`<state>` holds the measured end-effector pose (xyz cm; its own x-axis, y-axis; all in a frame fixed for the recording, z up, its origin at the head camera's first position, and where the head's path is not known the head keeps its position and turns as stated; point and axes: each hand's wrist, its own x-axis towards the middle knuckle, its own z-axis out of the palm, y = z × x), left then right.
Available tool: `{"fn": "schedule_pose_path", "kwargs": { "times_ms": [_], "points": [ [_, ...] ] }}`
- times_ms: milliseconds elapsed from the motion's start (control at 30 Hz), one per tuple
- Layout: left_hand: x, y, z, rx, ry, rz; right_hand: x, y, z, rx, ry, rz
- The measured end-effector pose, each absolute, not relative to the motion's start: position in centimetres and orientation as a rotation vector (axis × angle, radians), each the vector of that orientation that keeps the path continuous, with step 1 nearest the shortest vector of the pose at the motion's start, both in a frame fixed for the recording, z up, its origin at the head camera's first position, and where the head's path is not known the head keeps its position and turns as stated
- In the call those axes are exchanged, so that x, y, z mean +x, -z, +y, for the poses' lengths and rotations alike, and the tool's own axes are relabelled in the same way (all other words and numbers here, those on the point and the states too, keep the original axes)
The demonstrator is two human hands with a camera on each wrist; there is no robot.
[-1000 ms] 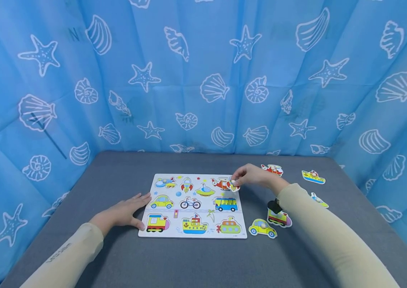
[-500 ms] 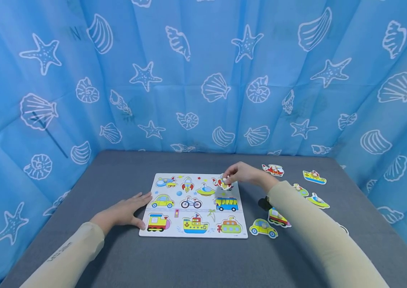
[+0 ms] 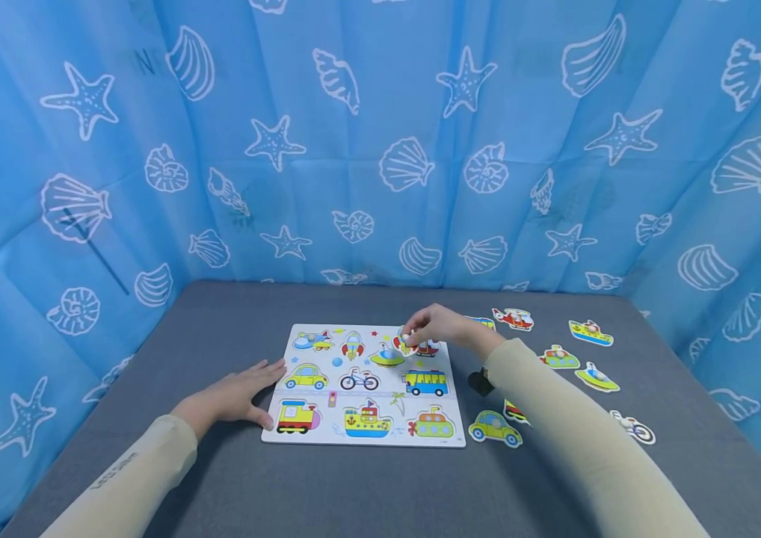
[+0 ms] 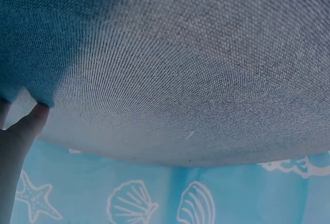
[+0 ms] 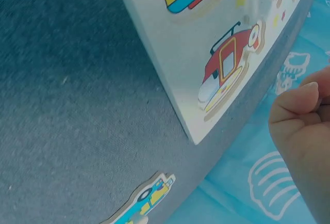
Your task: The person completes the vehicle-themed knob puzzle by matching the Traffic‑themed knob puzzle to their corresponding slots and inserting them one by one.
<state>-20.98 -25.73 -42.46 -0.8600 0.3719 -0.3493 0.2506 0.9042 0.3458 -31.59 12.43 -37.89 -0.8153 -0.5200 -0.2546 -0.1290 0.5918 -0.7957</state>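
Evidently at placing step in head view: pinching rocket-like piece (image 3: 404,344) in right hand (image 3: 439,326) over board (image 3: 390,379), toward top right corner; seemingly steadying left edge with spread left hand (image 3: 235,394). Probably calls for shifting left along top edge to rocket slot (image 3: 352,346). In left wrist view: showing mainly table (image 4: 180,90) and cut-off fingers (image 4: 35,121). In right wrist view: not showing pinched piece beside thumb (image 5: 296,105); cropping bus piece (image 5: 150,199) near board's corner.

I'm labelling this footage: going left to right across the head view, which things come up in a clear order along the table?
Left hand, puzzle board, loose car piece, loose submarine piece, loose bicycle piece.
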Motion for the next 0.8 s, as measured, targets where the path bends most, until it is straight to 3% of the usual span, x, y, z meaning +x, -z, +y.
{"fn": "schedule_pose_path", "kwargs": {
  "times_ms": [800],
  "points": [
    [-20.9, 42.3, -25.6, 0.446, -0.405, 2.646, -31.6, 38.7, 9.4, -0.471, 1.149, 2.38]
  ]
}}
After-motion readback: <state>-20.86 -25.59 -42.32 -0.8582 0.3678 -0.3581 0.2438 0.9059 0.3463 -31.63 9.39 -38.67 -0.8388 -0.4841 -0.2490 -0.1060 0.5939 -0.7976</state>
